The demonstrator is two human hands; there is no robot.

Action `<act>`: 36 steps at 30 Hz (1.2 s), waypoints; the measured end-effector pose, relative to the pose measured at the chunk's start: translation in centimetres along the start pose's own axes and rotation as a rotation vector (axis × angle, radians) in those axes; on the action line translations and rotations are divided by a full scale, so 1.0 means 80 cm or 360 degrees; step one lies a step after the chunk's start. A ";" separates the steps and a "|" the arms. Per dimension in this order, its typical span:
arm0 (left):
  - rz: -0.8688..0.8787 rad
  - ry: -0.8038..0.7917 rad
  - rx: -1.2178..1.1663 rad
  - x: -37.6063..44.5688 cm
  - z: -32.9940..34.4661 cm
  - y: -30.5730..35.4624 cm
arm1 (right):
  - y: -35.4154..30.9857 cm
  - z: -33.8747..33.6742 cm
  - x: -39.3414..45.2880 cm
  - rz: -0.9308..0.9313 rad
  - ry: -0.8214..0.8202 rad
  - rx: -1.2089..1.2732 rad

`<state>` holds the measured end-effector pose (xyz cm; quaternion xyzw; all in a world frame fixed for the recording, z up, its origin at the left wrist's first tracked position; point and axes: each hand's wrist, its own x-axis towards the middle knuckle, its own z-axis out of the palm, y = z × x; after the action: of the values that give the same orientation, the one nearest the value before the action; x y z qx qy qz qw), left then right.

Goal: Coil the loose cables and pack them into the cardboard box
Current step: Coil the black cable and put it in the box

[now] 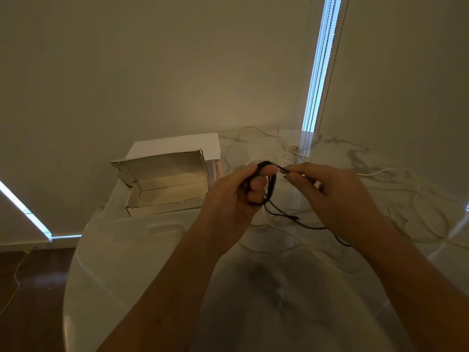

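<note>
Leftmost, the cardboard box (167,185) stood open on the glossy table (142,262), its lid tilted back toward the wall and its interior showing no cable. It sat well apart from the hands, to their left.

At centre, the left hand (234,196) gripped a partly formed coil of the black cable (269,189), with several turns looped around its curled fingers and the thumb pressed across the top of the bundle. The right hand (332,196) pinched the free run of the same cable between thumb and fingertips, just beside the coil. From that pinch, the remaining black length dropped to the table and passed under the right wrist.

Further right and behind, the white cables (276,158) lay loose and overlapping across the tabletop; at least 2 strands crossed one another, and the black tail lay among them.

Assessment: step 1, coiling, was under way on 1 cable; nothing appeared packed.

Probable faults from this state:
1. The black tail could snag on a white strand during winding and drag it, because the 2 overlap.
2. The turns could slip off the left fingers and spring open if the thumb pressure eased.
3. Uneven tension from the right pinch could produce a twisted coil, awkward to seat in the box.
</note>
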<state>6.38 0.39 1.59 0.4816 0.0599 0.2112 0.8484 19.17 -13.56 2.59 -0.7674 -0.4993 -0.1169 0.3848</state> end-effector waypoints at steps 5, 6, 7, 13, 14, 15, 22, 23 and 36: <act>0.0142 0.0142 -0.0199 0.003 -0.010 0.009 | -0.007 0.009 -0.005 0.0043 -0.0149 -0.0042; 0.0154 0.0174 -0.0209 0.004 -0.011 0.009 | -0.008 0.012 -0.006 0.0052 -0.0199 -0.0060; 0.0161 0.0206 -0.0226 0.005 -0.011 0.008 | -0.010 0.015 -0.008 0.0052 -0.0244 -0.0078; 0.0243 0.0402 -0.0385 0.006 -0.014 0.008 | -0.017 0.024 -0.016 0.0000 -0.0414 -0.0126; 0.0259 0.0427 -0.0421 0.007 -0.016 0.009 | -0.019 0.024 -0.017 -0.0003 -0.0449 -0.0121; 0.0273 0.0450 -0.0459 0.007 -0.017 0.010 | -0.020 0.025 -0.018 -0.0009 -0.0490 -0.0120; 0.0361 0.0512 -0.0548 0.010 -0.014 0.008 | -0.028 0.021 -0.024 -0.0089 -0.0628 -0.0238; 0.0375 0.0520 -0.0537 0.011 -0.014 0.007 | -0.029 0.020 -0.025 -0.0109 -0.0634 -0.0254; 0.0354 0.0443 0.0973 0.001 0.001 -0.012 | -0.035 0.009 -0.020 -0.0308 -0.0373 -0.0248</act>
<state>6.78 -0.07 0.84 0.6835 0.1827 0.3383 0.6204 15.85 -13.57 2.57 -0.7516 -0.6018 -0.1015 0.2504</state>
